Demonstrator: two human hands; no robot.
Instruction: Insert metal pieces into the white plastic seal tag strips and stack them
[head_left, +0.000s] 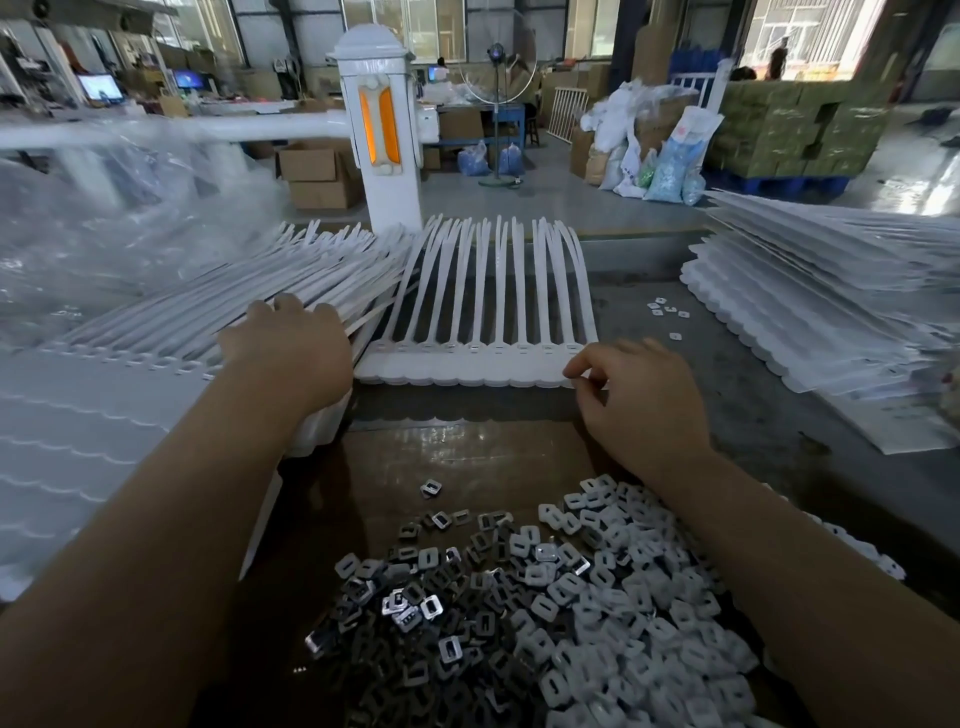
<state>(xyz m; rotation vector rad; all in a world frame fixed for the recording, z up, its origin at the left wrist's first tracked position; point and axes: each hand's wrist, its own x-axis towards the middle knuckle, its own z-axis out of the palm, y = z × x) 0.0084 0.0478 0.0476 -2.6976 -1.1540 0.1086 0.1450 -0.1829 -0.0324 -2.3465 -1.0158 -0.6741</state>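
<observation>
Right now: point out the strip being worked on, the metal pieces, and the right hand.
seal tag strip (467, 371), head view, base band.
metal pieces (415, 613), head view, middle of pile.
right hand (636, 397), head view, back of hand.

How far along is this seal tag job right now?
Done: a tall stack of strips lies to the right, though their inserts cannot be made out. In hand: one sheet of white strips lies centred; the right hand pinches its near corner, the left hand rests on the left pile of strips. Left: that pile, plus a big heap of metal pieces and white plastic pieces.
</observation>
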